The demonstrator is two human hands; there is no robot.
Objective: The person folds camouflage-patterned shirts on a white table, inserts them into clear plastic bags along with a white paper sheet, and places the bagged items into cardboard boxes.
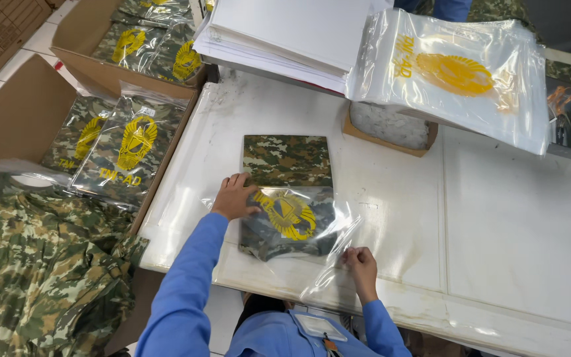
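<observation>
- Bench point(497, 218): a white, scuffed work surface that fills the centre and right of the view and carries all the items below.
- Heap of camouflage garments point(34, 264): loose, unbagged, at the lower left, beside the bench edge.
- Cardboard boxes point(8, 112): two open boxes to the left of the bench, each holding bagged camouflage garments point(123, 149) with a yellow emblem on the bag.
- Stack of empty plastic bags point(457, 73): clear, with a yellow print, at the upper right, resting on a low cardboard tray point(391, 135).
- Stack of white sheets point(285, 33): at the top centre, just left of the empty bags.
- Folded camouflage garment point(287, 158): lies flat on the bench centre. Its near half sits inside a clear plastic bag point(295, 225) with a yellow emblem; its far half lies outside the bag mouth.
- Left hand point(234, 197): blue sleeve, palm down, fingers spread on the left edge of the bag where it meets the garment. Grip is released; the hand presses flat and grasps nothing.
- Right hand point(361, 264): blue sleeve, at the near right corner of the bag. Grip is clenched in a pinch on the loose bag film.
</observation>
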